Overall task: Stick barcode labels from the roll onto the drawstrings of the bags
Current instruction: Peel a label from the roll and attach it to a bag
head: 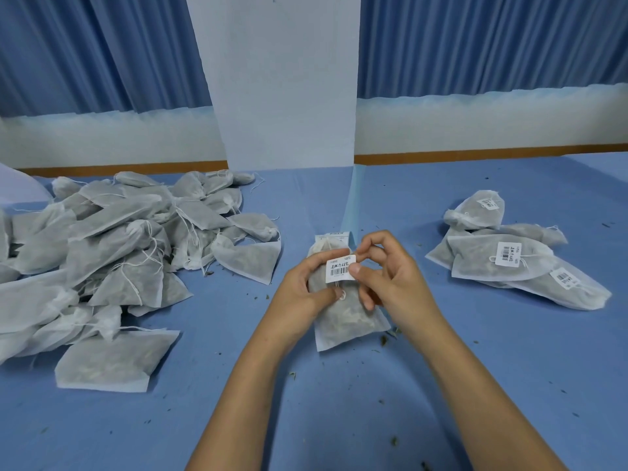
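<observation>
Station observed from beside the worker. The person is holding one bag [346, 321] at the middle of the blue table [339, 419], directly ahead of both forearms. Its long axis is running away from the body, with the gathered neck at the far end.

The left hand [302, 290] is gripping the bag from its left side, fingers curled behind it and the thumb lying across the front. The right hand [390, 277] is pinching the right edge of a barcode label [339, 269] between thumb and forefinger, the other fingers loosely curled. The label is lying crosswise over the bag's upper half, at right angles to the bag, its right end sitting slightly higher.

A thin drawstring [337, 284] is emerging from under the label's lower edge and heading toward the left thumb. Whether the label is already closed round it cannot be told. In my judgement the right hand is the better placed to press or fold the label, with the left steadying the string.

The label strip [334, 236] is lying just beyond the bag's neck. A large heap of unlabelled bags [119, 249] is lying well off to the left, nearer the left hand. A small stack of labelled bags [503, 260] is lying to the right.
</observation>
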{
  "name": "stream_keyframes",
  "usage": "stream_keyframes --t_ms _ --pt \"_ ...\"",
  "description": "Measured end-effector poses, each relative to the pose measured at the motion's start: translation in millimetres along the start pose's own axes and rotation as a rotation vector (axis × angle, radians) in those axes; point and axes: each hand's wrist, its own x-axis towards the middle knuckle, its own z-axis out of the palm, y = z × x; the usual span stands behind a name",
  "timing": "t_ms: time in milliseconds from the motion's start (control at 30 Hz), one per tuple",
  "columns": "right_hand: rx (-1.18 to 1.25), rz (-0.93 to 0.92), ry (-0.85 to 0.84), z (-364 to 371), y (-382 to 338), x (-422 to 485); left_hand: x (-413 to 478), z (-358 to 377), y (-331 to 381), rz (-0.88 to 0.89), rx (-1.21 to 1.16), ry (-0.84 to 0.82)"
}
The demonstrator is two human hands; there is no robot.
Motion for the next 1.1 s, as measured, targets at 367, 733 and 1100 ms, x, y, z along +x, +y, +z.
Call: stream_keyframes --t_ms 367,733,1100 --pt "-0.430 0.024 0.134 0.4 15.6 5.3 -1.2 2.1 0.9 0.016 -0.019 -0.032" --pt "-0.829 0.063 0.367 -2.2 19.9 3.5 -0.1 3.9 0.1 0.087 0.001 0.098" --pt "-0.250 0.093 0.182 4.4 19.1 5.1 0.6 9.5 1.2 0.148 0.027 0.158"
